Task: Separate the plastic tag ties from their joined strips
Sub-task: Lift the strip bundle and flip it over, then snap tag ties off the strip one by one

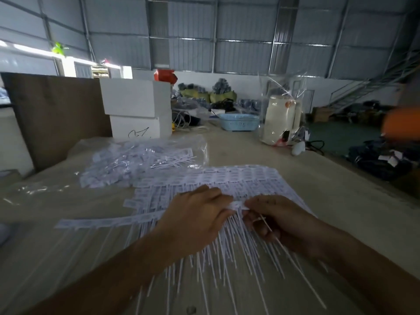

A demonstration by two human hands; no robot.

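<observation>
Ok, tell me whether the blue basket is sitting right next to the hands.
No, the blue basket sits far back on the table, beyond both hands.

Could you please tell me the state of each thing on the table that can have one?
left hand: pinching the joined strip
right hand: gripping ties at the strip
joined strips: stacked, fanned, unseparated
loose ties: heaped on clear plastic
blue basket: upright
white boxes: stacked, closed

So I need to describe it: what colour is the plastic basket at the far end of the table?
Light blue basket, seen in the head view.
</observation>
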